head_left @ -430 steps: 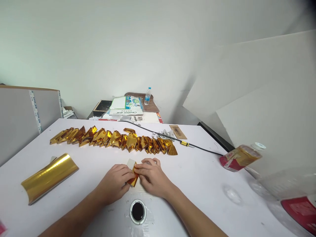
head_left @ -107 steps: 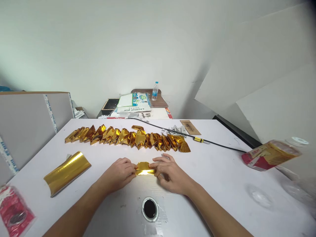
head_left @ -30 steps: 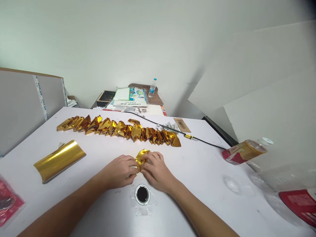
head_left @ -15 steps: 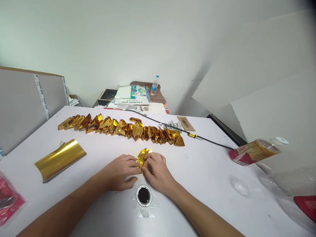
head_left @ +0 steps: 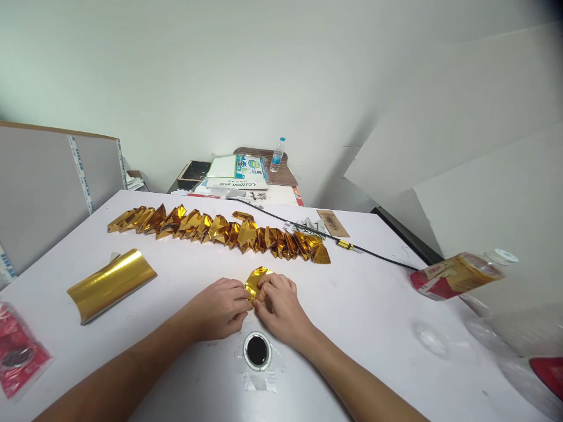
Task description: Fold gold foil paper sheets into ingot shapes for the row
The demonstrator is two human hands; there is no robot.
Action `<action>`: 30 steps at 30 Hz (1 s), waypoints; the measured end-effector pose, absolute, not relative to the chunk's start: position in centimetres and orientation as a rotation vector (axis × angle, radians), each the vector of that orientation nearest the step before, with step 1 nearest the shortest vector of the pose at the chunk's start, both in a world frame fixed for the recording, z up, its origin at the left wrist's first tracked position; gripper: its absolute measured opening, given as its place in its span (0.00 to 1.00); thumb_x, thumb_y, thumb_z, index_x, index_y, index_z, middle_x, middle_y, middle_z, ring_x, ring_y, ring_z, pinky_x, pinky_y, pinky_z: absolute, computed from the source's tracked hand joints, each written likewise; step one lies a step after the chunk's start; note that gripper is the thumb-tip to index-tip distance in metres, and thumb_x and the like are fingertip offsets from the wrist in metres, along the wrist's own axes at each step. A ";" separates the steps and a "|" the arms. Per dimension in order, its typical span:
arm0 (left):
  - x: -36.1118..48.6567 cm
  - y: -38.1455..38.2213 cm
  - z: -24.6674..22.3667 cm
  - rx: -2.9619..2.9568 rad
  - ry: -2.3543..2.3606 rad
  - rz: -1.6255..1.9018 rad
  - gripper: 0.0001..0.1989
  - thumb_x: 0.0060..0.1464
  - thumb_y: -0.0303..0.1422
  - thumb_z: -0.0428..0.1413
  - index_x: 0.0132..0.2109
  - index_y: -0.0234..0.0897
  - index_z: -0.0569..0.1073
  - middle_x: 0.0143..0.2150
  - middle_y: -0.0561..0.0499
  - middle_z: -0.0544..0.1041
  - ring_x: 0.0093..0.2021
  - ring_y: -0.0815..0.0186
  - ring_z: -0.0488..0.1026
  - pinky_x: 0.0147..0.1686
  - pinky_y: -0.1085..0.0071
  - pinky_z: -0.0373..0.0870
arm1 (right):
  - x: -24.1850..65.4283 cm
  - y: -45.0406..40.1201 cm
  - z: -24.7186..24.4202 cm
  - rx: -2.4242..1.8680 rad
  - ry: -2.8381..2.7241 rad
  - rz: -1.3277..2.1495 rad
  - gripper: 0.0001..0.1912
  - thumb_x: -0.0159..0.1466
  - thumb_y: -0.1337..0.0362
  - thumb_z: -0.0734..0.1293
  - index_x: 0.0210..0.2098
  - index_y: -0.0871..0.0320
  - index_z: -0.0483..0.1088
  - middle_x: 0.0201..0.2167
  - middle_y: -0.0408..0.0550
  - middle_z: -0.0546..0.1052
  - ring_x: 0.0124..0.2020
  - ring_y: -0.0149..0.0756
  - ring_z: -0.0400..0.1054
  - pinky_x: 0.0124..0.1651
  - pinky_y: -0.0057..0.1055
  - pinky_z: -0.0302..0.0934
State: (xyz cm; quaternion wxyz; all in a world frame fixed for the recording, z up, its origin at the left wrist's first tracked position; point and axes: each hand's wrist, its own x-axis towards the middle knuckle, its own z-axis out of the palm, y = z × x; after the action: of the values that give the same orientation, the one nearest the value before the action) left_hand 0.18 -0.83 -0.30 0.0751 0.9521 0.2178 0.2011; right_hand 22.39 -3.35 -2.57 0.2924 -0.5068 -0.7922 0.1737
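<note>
A small piece of gold foil paper [head_left: 254,281], partly folded, lies on the white table between my hands. My left hand [head_left: 223,308] has its fingertips at the paper's left and lower edge, with the thumb drawn in below. My right hand [head_left: 281,306] pinches the paper's lower right side, and its fingers cover part of it. Just beyond, a long row of folded gold paper ingots [head_left: 220,230] stretches across the table. To the left lies a curled stack of gold foil sheets [head_left: 112,284].
Close in front of me, a round black-centred disc [head_left: 257,350] is taped to the table. A black cable [head_left: 290,221] runs behind the row. At the right stands a drink bottle [head_left: 457,274]; a red packet [head_left: 20,351] lies at the left edge.
My left thumb has moved in closer to the fingers. Both hands stay at the gold paper, and the view has shifted slightly.
</note>
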 end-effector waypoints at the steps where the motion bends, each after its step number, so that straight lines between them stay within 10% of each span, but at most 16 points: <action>1: 0.3 -0.9 -0.3 2.872 0.657 0.592 0.08 0.62 0.24 0.54 0.41 0.39 0.77 0.41 0.46 0.79 0.49 0.59 0.75 0.53 0.63 0.72 | 22.4 -3.3 -2.6 -1.353 -2.105 0.466 0.04 0.63 0.68 0.67 0.34 0.55 0.67 0.47 0.50 0.74 0.51 0.47 0.65 0.56 0.51 0.58; 10: 0.4 -1.3 -0.9 2.871 0.680 0.604 0.07 0.62 0.25 0.54 0.42 0.38 0.76 0.42 0.46 0.78 0.51 0.58 0.74 0.54 0.62 0.73 | 22.4 -3.2 -2.9 -1.377 -2.024 0.511 0.04 0.63 0.65 0.70 0.33 0.55 0.69 0.45 0.49 0.75 0.51 0.47 0.66 0.56 0.49 0.57; 17: 0.5 -1.2 -1.2 2.845 0.721 0.578 0.12 0.59 0.21 0.52 0.43 0.38 0.77 0.44 0.46 0.79 0.52 0.58 0.74 0.54 0.62 0.73 | 22.6 -2.9 -2.3 -1.427 -2.007 0.596 0.19 0.63 0.66 0.68 0.53 0.49 0.73 0.52 0.49 0.78 0.55 0.49 0.67 0.61 0.54 0.51; 30: 0.7 -1.6 -0.6 2.747 0.649 0.632 0.12 0.59 0.20 0.51 0.47 0.35 0.74 0.45 0.45 0.77 0.51 0.58 0.75 0.53 0.63 0.75 | 22.9 -2.7 -2.5 -1.428 -1.980 0.585 0.12 0.62 0.64 0.73 0.46 0.49 0.76 0.50 0.47 0.80 0.55 0.49 0.68 0.61 0.52 0.52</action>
State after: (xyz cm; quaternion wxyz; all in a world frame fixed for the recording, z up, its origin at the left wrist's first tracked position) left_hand 0.65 -1.63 -0.63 0.1241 0.9424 0.2225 0.2168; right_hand 22.91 -2.68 -2.50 0.3104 -0.5407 -0.7499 0.2214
